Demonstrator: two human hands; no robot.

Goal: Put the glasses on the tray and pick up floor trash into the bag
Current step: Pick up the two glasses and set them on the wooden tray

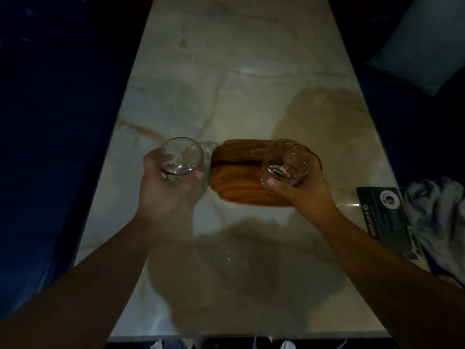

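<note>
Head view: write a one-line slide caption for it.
Each hand holds a clear glass, the left hand beside and the right hand over a wooden tray on a marble table.

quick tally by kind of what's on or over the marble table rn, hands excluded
Glasses: 2, one in the left hand, the left glass, and one in the right hand, the right glass
Wooden tray: 1
Dark printed card: 1
Grey cloth: 1, at the table edge
Total: 5
</note>
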